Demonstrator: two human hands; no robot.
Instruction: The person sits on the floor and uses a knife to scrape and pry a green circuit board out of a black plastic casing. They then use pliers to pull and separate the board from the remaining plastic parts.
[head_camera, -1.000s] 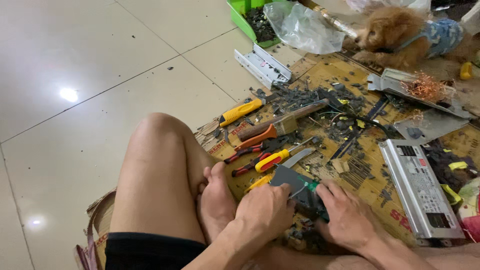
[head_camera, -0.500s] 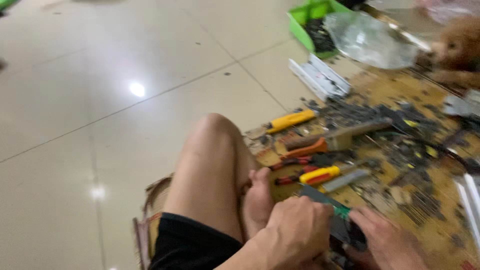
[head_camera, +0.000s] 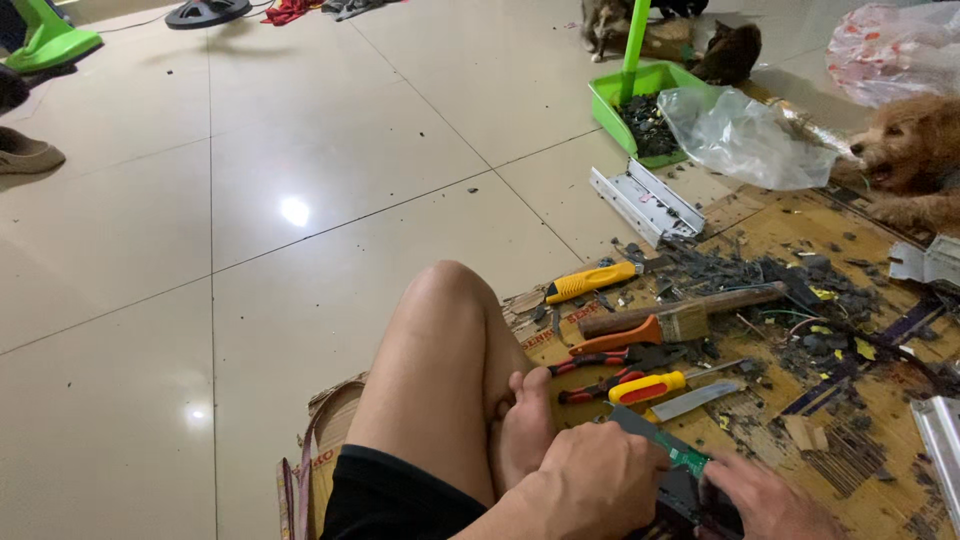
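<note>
Green circuit board (head_camera: 672, 455), half hidden under both hands' grip

Bright, even indoor light; two glare spots on glossy floor (head_camera: 250, 180) left of centre; sharp, slight blur bottom right.

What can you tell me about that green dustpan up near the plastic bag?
The green dustpan looks like bright plastic, a shallow tray with raised walls and a straight green handle rising upright from its back. It sits flat on the pale tiled floor, well away from both hands. A heap of small dark bits fills it. A crumpled clear plastic bag lies against its right side, and a grey metal bracket lies just in front.
</note>
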